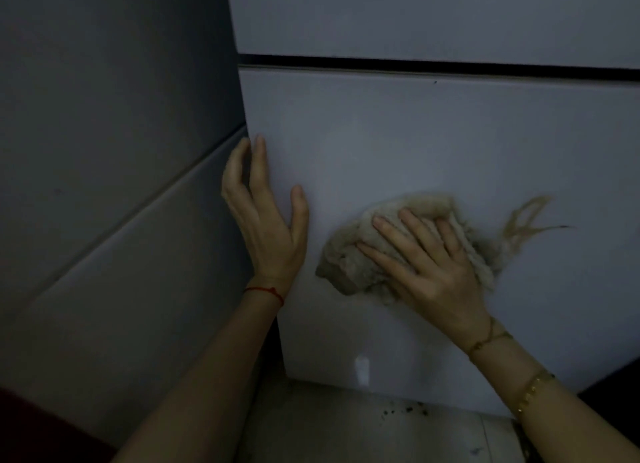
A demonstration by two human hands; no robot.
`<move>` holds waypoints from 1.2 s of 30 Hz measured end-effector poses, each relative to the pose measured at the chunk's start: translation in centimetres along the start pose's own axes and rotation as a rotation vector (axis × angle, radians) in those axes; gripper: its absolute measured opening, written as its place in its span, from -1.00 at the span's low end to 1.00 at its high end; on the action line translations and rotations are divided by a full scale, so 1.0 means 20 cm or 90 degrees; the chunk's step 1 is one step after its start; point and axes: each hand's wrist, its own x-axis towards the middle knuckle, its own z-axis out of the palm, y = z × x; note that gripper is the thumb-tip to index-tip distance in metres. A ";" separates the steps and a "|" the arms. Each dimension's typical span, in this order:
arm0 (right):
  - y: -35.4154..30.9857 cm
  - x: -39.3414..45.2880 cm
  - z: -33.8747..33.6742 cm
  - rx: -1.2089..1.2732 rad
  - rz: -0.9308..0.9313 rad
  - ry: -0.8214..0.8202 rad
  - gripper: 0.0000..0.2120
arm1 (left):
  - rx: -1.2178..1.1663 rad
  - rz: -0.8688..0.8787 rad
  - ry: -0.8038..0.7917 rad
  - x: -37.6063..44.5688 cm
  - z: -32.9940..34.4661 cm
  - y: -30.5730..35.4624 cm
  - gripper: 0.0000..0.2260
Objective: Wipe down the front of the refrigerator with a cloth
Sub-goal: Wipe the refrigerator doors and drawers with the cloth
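Far left: a smooth grey panelled wall [104, 150] with a slanted seam. Left hand [268, 227] lies flat and unclenched, grasping nothing, fingers spread along the left edge of the lower refrigerator door [450, 143]; a thin red string circles the wrist. The door is a flat, matte pale panel, with a dark horizontal gap above it. Right hand [429, 265] presses palm-down on the cloth [349, 258], a beige, shaggy, bunched rag against the mid door; loose frayed strands trail right. Fingers lie extended over it, pinning it; whether any curl under is unclear in the dim light. Speckled floor [381, 428] below
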 end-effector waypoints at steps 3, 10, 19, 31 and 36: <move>0.07 0.13 -0.06 0.018 0.084 0.059 -0.58 | 0.022 0.082 -0.011 0.04 0.03 0.03 -0.55; 0.02 0.12 0.01 0.011 0.144 0.106 -0.51 | 0.085 0.104 -0.007 0.04 0.08 0.00 -0.55; 0.07 0.09 -0.07 0.039 0.126 0.063 -0.57 | 0.083 0.111 -0.019 0.03 0.07 0.01 -0.54; 0.04 -0.09 -0.03 0.006 0.016 -0.017 -0.58 | 0.093 0.097 -0.019 0.03 0.07 0.05 -0.56; 0.26 0.18 -0.17 0.048 0.169 0.093 -0.57 | 0.082 0.195 -0.066 0.06 0.08 0.12 -0.57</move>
